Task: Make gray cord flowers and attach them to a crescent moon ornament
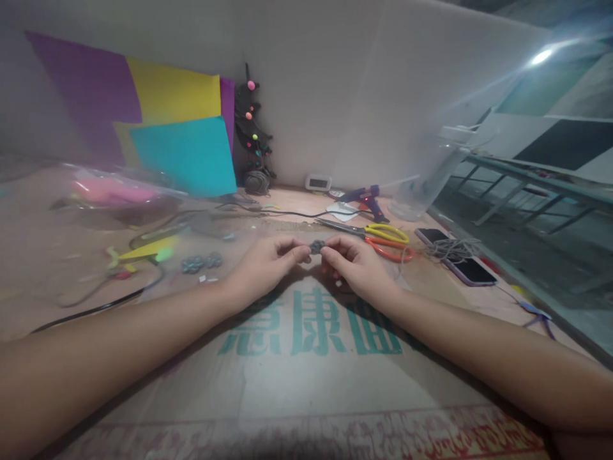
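Note:
Between my two hands is a small dark grey piece, pinched at its left side by my left hand and at its right side by my right hand. Thumbs and index fingers of both hands are pressed together on it, just above the table surface. Similar small grey-blue pieces lie on the table to the left of my left hand, with tiny white bits near them. Scissors with yellow and orange handles lie just behind my right hand.
A purple glue gun, a small white clock and a dark decorated tree stand behind. Two phones with a coiled cable are at right. A clear container stands back right; a black cable crosses the left.

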Available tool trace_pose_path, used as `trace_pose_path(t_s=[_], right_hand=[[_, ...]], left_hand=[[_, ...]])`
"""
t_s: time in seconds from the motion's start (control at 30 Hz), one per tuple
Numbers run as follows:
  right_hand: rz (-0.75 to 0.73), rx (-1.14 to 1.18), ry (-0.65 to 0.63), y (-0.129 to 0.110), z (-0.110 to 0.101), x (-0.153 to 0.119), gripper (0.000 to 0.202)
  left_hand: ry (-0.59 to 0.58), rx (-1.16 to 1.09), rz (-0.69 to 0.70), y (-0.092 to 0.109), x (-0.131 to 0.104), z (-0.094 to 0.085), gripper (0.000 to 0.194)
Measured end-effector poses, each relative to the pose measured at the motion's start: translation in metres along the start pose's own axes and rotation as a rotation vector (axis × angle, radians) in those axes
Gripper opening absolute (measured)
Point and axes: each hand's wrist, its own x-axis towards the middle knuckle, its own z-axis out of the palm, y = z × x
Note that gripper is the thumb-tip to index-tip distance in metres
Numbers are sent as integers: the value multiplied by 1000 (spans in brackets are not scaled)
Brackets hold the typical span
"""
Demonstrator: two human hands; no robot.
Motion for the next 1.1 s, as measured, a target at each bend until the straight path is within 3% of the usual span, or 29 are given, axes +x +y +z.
trace_pose_path(t_s=[0.1, 0.37, 0.63, 0.77, 0.93, 1.1], right_hand=[[0, -7, 4, 0, 1, 0, 28], [-58, -44, 67, 0, -1, -3, 34], [-86, -48, 10, -5, 1, -7, 26], [-156, -253, -36, -5, -1, -9, 25], [-410, -782, -3, -22, -27, -8, 28], [-351, -1036, 34, -51, -82, 8, 21]], left_hand=[[-1, -55, -6, 0, -1, 1, 26], [48, 87, 10, 0, 2, 1, 23], [35, 85, -1, 2, 1, 2, 23], [28, 69, 12, 2, 2, 1, 20], [48, 26, -9, 0, 1, 0, 22], [88, 55, -10, 2, 0, 0, 19]])
